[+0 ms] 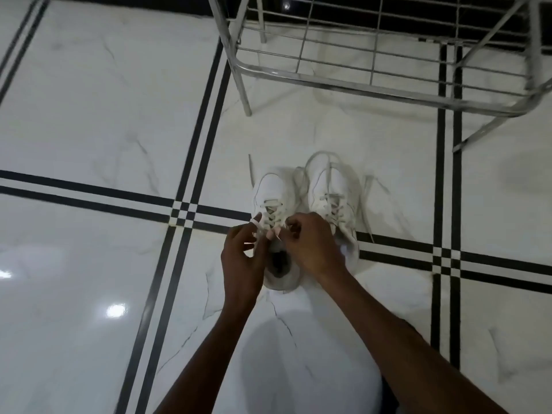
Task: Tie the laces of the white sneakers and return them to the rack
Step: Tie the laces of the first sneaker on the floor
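Observation:
Two white sneakers stand side by side on the floor, toes pointing away from me. Over the left sneaker [273, 192] both my hands work at its top eyelets. My left hand [243, 252] pinches one white lace end, and my right hand [313, 243] pinches the other lace strand. The right sneaker [328, 186] lies untied, its long laces [366, 201] trailing loose over the toe and onto the floor to its right. The left sneaker's heel opening shows between my wrists.
A metal wire shoe rack [358, 82] stands just beyond the sneakers, its lowest shelf bare, one leg [243, 94] close to the left sneaker's toe. The floor [89, 115] is glossy white marble tile with black double stripes.

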The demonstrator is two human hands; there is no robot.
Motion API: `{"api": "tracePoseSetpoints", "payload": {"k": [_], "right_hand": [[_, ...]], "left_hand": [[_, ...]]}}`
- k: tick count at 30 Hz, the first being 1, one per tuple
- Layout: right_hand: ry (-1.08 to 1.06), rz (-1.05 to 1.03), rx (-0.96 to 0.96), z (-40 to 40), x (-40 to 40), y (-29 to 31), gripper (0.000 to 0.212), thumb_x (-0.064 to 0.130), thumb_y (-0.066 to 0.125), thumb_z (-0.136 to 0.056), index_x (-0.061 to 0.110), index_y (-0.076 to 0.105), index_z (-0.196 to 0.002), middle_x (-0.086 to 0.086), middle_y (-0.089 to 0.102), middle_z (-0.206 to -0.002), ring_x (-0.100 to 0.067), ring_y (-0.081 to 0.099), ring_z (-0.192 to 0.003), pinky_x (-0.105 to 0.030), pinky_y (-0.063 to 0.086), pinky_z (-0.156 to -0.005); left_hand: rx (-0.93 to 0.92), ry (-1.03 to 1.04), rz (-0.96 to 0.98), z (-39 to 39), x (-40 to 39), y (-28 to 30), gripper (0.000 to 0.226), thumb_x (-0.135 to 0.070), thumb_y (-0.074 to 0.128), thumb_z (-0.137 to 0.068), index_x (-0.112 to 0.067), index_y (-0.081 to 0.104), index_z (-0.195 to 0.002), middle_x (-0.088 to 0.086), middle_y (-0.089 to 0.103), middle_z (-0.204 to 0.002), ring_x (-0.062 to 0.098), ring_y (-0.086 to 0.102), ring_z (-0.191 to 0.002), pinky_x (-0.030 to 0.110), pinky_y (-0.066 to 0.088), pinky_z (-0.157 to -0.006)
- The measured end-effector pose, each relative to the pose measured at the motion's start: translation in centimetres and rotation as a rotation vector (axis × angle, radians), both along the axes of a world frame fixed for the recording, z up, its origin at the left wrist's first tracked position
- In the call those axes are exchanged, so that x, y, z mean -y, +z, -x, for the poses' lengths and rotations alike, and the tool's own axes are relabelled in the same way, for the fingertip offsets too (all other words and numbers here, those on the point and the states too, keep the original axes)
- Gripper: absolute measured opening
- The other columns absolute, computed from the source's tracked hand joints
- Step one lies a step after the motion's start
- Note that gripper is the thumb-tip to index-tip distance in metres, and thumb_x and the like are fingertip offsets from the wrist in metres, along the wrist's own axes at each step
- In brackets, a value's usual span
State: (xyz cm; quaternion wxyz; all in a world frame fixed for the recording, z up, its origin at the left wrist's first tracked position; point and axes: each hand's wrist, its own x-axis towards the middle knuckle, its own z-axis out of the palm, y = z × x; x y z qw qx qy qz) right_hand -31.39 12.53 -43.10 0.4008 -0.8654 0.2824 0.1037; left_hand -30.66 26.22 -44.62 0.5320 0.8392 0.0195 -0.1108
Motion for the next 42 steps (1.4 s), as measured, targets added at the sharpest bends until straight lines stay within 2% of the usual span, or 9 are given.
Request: {"api": "tracePoseSetpoints", "payload": {"k": [8, 10, 13, 20, 24, 28, 33, 40, 42], "right_hand": [[-0.08, -0.124, 0.145, -2.0, 0.9, -0.5, 0.008, 0.019, 0.068, -0.092, 0.016, 0.07, -0.099, 0.0, 0.074, -0.098, -0.01, 0.067, -0.085, -0.007, 0.043, -0.065], [-0.088, -0.141, 0.173, -2.4, 1.9, -0.6, 0.01, 0.021, 0.068, -0.093, 0.012, 0.066, -0.097, -0.005, 0.075, -0.099, -0.018, 0.07, -0.091, -0.021, 0.053, -0.073], [-0.064, -0.172, 0.178, -2.5, 2.7, -0.2, 0.017, 0.024, 0.067, -0.094, 0.007, 0.065, -0.098, -0.008, 0.075, -0.099, -0.023, 0.071, -0.092, -0.042, 0.059, -0.085], [-0.059, -0.263, 0.236, -0.8, 2.1, 0.3, 0.011, 0.025, 0.063, -0.097, 0.017, 0.057, -0.092, -0.005, 0.072, -0.097, -0.023, 0.069, -0.094, -0.048, 0.057, -0.087], [0.03, -0.332, 0.215, -1.1, 2.4, -0.3, 0.022, 0.025, 0.074, -0.089, 0.013, 0.061, -0.101, -0.002, 0.073, -0.103, -0.017, 0.069, -0.099, -0.036, 0.056, -0.091], [0.161, -0.156, 0.207, -1.3, 2.1, -0.5, 0.02, 0.027, 0.075, -0.086, 0.01, 0.065, -0.084, -0.002, 0.073, -0.094, -0.016, 0.068, -0.091, -0.035, 0.054, -0.084], [0.066, -0.054, 0.261, -2.0, 1.9, -0.7, 0.026, 0.018, 0.074, -0.087, 0.012, 0.056, -0.07, -0.007, 0.074, -0.077, -0.019, 0.07, -0.071, -0.039, 0.058, -0.067], [0.153, 0.278, 0.256, -1.0, 0.1, 0.4, 0.009, 0.015, 0.059, -0.097, 0.011, 0.052, -0.094, -0.012, 0.071, -0.083, -0.024, 0.059, -0.067, -0.025, 0.029, -0.049], [0.165, 0.321, 0.243, -0.8, -0.1, 0.6, 0.009, 0.012, 0.058, -0.097, 0.009, 0.052, -0.101, -0.013, 0.071, -0.086, -0.027, 0.063, -0.07, -0.026, 0.031, -0.053]], "left_hand": [[0.067, 0.009, 0.121, -1.0, 0.5, 0.3, 0.037, -0.014, 0.073, -0.094, -0.027, 0.069, -0.129, -0.021, 0.077, -0.101, 0.003, 0.072, -0.096, 0.032, 0.061, -0.084], [0.059, 0.048, 0.192, -1.9, 0.8, 0.9, 0.057, -0.015, 0.072, -0.095, -0.02, 0.054, -0.148, -0.027, 0.076, -0.095, -0.007, 0.07, -0.094, 0.035, 0.062, -0.084], [0.073, 0.038, 0.273, -3.5, 0.9, 1.4, 0.069, -0.019, 0.071, -0.096, -0.029, 0.039, -0.156, 0.0, 0.081, -0.092, 0.014, 0.076, -0.09, 0.05, 0.063, -0.08], [-0.034, 0.028, 0.252, -3.0, 0.1, 1.7, 0.033, -0.031, 0.076, -0.092, -0.02, 0.068, -0.122, 0.002, 0.08, -0.097, 0.016, 0.076, -0.096, 0.039, 0.063, -0.081], [-0.036, -0.063, 0.118, -2.9, -0.4, -0.3, 0.023, -0.033, 0.081, -0.086, -0.017, 0.074, -0.102, -0.002, 0.077, -0.098, 0.015, 0.072, -0.096, 0.039, 0.063, -0.085], [0.094, -0.176, -0.047, -3.5, -0.2, -0.4, 0.012, -0.02, 0.079, -0.089, -0.015, 0.07, -0.094, -0.001, 0.072, -0.096, 0.013, 0.071, -0.089, 0.035, 0.062, -0.08], [0.215, -0.214, -0.189, -4.6, -0.4, -0.5, 0.014, -0.018, 0.072, -0.093, -0.015, 0.063, -0.083, -0.003, 0.071, -0.08, 0.013, 0.07, -0.08, 0.041, 0.059, -0.073], [0.353, -0.203, -0.331, -3.4, 0.2, -0.6, 0.018, -0.016, 0.058, -0.1, -0.012, 0.047, -0.086, 0.005, 0.066, -0.069, 0.028, 0.059, -0.058, 0.047, 0.049, -0.053], [0.353, -0.213, -0.333, -3.2, 0.4, -0.3, 0.02, -0.016, 0.058, -0.099, -0.015, 0.043, -0.086, 0.006, 0.064, -0.068, 0.032, 0.059, -0.058, 0.045, 0.049, -0.053]]}}
